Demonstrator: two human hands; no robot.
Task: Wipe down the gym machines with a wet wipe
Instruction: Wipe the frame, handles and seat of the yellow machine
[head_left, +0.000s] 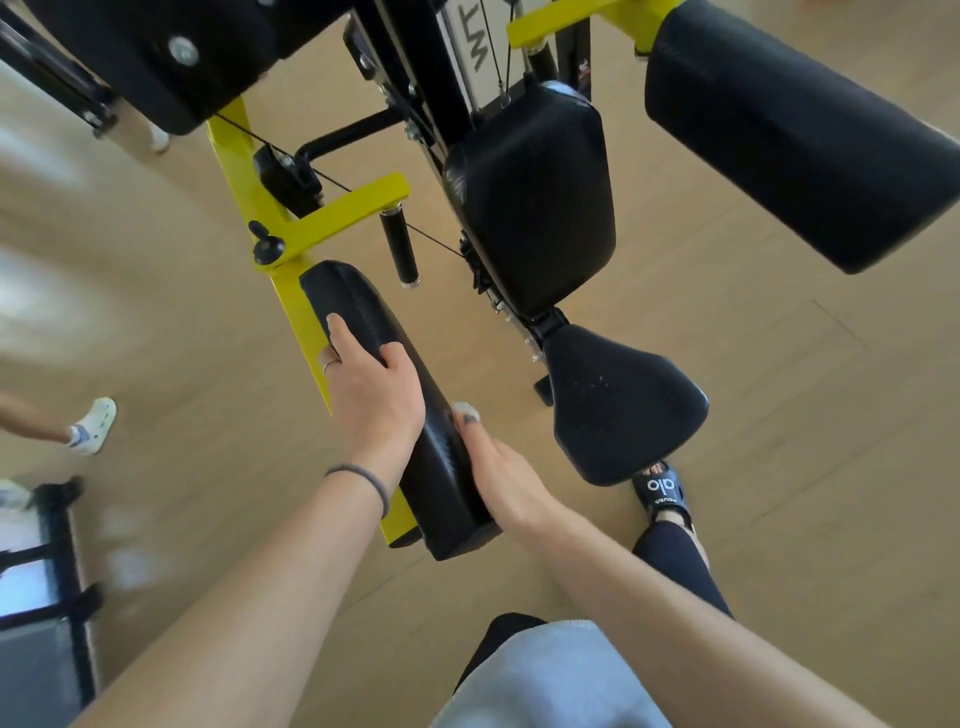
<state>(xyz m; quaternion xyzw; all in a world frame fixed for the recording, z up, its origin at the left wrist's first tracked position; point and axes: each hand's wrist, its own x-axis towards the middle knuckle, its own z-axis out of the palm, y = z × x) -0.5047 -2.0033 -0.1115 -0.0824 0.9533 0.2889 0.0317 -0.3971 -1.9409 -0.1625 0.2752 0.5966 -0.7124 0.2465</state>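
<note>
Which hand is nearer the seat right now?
Right. The right hand, with the wipe at its fingertips, is on the arm pad's side facing the seat. The left hand holds the pad's far side.

Black slide sandal (662, 491): white "alo" on strap, tiny word under it too small to read. White machine panel (475, 52): big black letters, maybe "WT", cut off.

A light wooden floor (727, 338) is seen throughout. At the left edge, another person's foot in a white clog (96, 425) is planted on it. A black slide sandal (664, 493) with white lettering is worn beside the seat. A blurred black rack (57, 571) occupies the lower-left corner.
</note>
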